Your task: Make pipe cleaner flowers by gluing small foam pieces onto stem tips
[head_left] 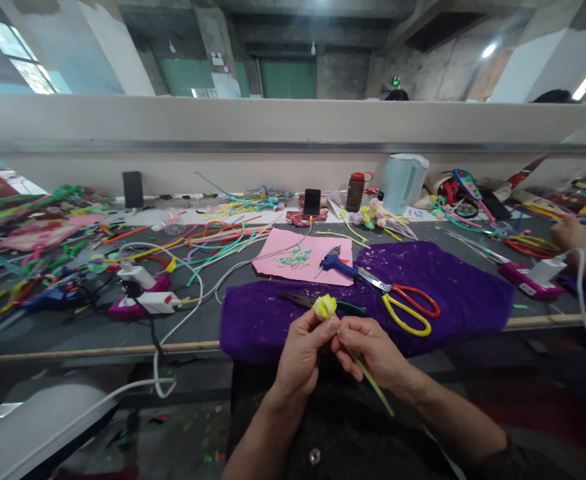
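Cluttered grey craft bench point(93, 333) under a concrete partition, seen from above the worker's lap. Centre: yellow pipe-cleaner flower point(325, 306), held just above the near edge of the purple cloth point(453, 287). Left hand point(300, 353) closed around the base of the bloom; right hand point(370, 350) pinched shut on the green stem point(373, 383), which trails down toward the lap. Step judged: joining or winding stem to flower head; next move likely calls for a firm pinch at the joint and a small twist. On the cloth just beyond: yellow-and-red scissors point(405, 307). Farther back: blue glue gun point(340, 265) beside a pink sheet point(300, 257). Far right: another person's hand point(570, 233).
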The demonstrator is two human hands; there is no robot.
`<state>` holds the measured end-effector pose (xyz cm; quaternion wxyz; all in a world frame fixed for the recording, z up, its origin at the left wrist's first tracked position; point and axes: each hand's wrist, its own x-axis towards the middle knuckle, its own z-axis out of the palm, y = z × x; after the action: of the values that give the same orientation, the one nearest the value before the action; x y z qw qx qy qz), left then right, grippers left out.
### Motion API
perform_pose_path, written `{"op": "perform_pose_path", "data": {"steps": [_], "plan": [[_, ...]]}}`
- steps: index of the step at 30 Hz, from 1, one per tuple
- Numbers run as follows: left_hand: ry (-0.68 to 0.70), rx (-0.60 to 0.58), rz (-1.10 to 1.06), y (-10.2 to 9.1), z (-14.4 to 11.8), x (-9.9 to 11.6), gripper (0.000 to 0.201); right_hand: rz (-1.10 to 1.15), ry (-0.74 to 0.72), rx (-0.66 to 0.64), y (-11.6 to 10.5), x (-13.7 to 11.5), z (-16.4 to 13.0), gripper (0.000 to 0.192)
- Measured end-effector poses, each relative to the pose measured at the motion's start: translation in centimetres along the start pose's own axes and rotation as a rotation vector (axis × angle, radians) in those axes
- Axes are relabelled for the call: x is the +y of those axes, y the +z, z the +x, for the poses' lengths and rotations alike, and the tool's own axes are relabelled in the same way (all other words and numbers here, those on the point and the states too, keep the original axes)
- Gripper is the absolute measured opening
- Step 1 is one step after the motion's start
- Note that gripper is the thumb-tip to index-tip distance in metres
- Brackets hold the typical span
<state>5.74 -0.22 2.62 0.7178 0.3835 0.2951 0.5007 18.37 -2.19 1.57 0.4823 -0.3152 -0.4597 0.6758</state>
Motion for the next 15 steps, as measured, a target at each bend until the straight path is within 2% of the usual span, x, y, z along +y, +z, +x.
{"op": "perform_pose_path", "data": {"steps": [4, 7, 12, 15], "plan": [[-0.049, -0.073, -0.033, 0.28, -0.61, 0.2, 0.012, -0.13, -0.057, -0.005, -0.13, -0.36, -0.75, 0.024], [-0.028, -0.099, -0.013, 0.41, -0.65, 0.32, 0.012, -0.171, -0.075, -0.018, -0.27, -0.59, -0.86, 0.025], [0.05, 0.017, 0.042, 0.18, -0.08, 0.6, 0.01, -0.136, -0.049, 0.027, -0.44, -0.86, -0.34, 0.024], [0.058, 0.032, 0.081, -0.17, 0.25, 0.57, 0.012, -0.13, -0.04, 0.03, -0.42, -1.07, 0.07, 0.021]]}}
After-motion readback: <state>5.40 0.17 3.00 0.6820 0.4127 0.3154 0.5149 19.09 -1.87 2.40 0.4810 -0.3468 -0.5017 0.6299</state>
